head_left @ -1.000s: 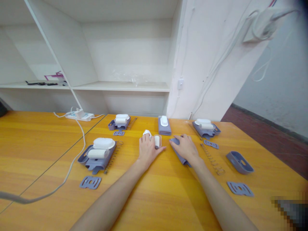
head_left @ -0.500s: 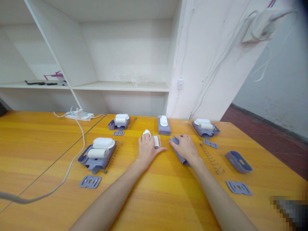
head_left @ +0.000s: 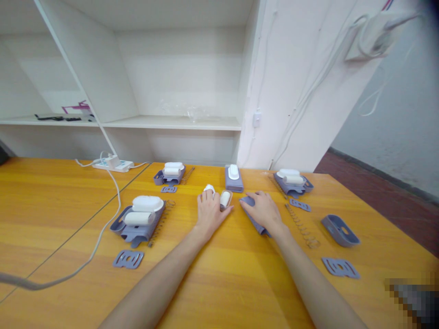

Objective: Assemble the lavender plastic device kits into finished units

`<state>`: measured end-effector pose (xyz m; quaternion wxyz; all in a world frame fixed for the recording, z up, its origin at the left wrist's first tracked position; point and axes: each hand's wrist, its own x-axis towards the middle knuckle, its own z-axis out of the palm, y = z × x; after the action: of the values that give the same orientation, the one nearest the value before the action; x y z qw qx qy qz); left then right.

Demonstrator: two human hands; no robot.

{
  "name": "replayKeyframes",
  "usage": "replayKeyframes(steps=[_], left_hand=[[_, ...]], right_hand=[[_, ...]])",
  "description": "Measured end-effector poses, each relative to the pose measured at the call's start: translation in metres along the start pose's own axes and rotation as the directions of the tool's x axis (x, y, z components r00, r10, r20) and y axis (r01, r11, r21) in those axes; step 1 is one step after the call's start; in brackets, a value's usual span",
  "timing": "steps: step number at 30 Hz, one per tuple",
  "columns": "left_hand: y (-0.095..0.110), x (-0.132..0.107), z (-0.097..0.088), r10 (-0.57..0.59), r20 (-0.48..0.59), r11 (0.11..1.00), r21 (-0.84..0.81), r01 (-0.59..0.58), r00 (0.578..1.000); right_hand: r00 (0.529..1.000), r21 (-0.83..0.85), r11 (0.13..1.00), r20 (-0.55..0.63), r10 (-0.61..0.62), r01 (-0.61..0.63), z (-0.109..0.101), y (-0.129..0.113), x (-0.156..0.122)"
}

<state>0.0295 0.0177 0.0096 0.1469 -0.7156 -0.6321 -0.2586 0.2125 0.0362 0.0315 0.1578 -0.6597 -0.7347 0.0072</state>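
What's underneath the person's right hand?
Under the right hand is a grey-purple part. Its far-left corner, left side and near end show. The hand covers the rest, so I can't tell what its middle looks like.

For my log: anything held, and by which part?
The right hand covers the right side of a purplish case; the left hand reaches the near ends of a white piece and roll; holding is unclear.
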Motion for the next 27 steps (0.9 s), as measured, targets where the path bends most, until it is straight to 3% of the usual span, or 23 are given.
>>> replayKeyframes(steps=[17,27], left_hand=[[-0.0010,0.0005,-0.0021,0.224,0.042,0.961,-0.174,-0.214,0.974],[0.0004,-0.0001,-0.0020,0.271,0.042,0.949,-0.181,-0.260,0.962]], right_hand=[[1.000,-0.002,1.000,-0.005,0.000,0.000,0.0024,0.0000,0.0004],[0.999,0.005,1.000,-0.035,-0.023,0.023,0.0058,0.0029,0.0011]])
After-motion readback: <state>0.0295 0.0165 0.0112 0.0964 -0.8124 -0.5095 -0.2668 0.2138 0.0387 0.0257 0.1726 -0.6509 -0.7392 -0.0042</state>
